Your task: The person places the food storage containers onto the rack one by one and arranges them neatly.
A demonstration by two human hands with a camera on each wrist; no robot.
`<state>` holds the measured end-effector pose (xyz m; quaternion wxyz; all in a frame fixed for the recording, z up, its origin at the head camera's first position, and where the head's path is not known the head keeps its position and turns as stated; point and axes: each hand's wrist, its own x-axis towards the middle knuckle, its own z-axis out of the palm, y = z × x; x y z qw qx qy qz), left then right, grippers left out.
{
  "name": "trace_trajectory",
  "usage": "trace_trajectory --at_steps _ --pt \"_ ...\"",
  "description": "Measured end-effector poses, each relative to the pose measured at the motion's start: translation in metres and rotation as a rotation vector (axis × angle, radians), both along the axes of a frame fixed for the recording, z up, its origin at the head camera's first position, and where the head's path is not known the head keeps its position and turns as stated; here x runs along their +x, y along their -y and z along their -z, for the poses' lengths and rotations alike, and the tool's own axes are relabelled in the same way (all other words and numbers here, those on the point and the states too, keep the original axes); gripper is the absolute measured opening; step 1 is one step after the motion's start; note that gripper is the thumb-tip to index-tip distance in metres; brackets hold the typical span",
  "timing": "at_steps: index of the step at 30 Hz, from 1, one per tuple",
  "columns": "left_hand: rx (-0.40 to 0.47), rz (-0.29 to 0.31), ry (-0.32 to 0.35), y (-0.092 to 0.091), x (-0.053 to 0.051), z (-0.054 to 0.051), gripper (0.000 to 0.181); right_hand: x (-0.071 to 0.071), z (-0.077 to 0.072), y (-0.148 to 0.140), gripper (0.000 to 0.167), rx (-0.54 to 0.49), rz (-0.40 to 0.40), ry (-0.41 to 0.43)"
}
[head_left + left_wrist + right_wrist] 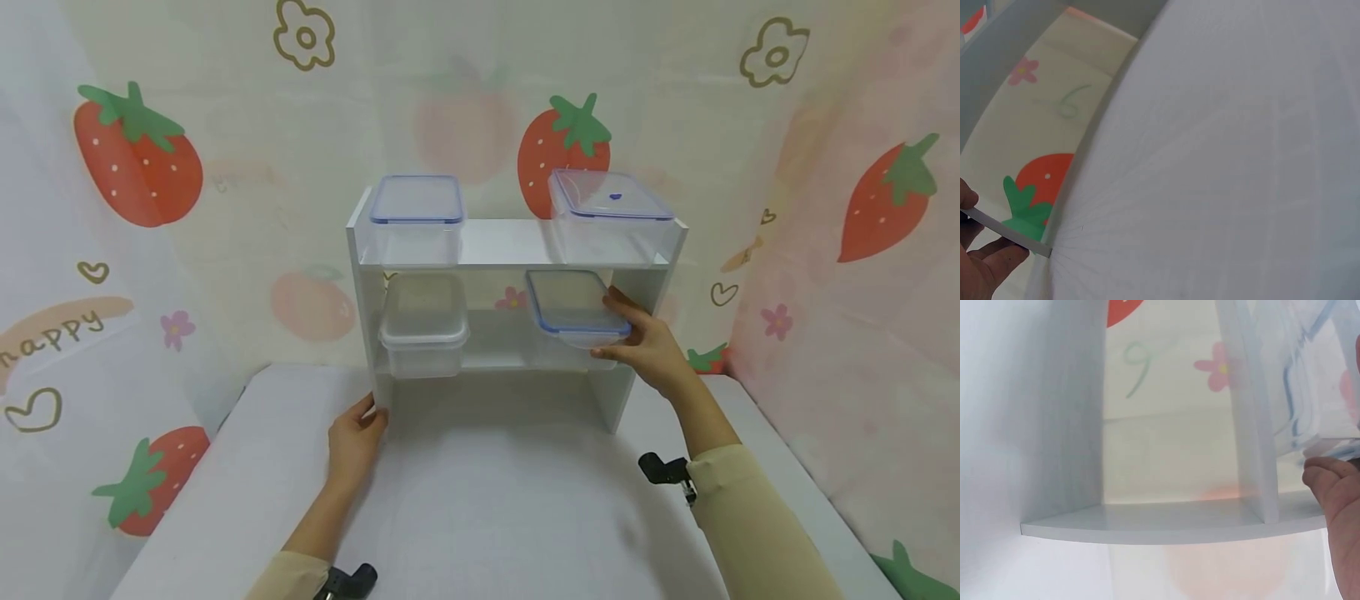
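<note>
My right hand (647,342) grips the right side of a clear food container (577,304) with a blue-rimmed lid, which is at the right of the middle shelf. In the right wrist view the right hand (1341,494) shows at the edge beside the container's transparent wall. My left hand (356,442) pinches the lower front edge of the left side panel of a white shelf unit (517,242). The left wrist view shows the left hand (988,262) with fingers and thumb on both sides of that thin panel (1016,237).
On the middle shelf's left stands a clear container with a whitish lid (424,321). Two blue-rimmed containers stand on top, one left (417,212) and a larger one right (611,212). A white cloth (480,517) covers the table. Strawberry-print curtains (225,250) hang around.
</note>
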<state>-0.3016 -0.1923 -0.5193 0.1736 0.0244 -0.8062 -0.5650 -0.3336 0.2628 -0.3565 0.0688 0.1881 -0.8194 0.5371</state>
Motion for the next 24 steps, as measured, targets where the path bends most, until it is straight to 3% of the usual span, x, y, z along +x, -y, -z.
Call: trace_trajectory --at_steps 24 --pt "0.002 -0.003 -0.003 0.0 0.0 0.002 0.043 -0.001 0.01 -0.004 0.094 0.049 -0.032 0.027"
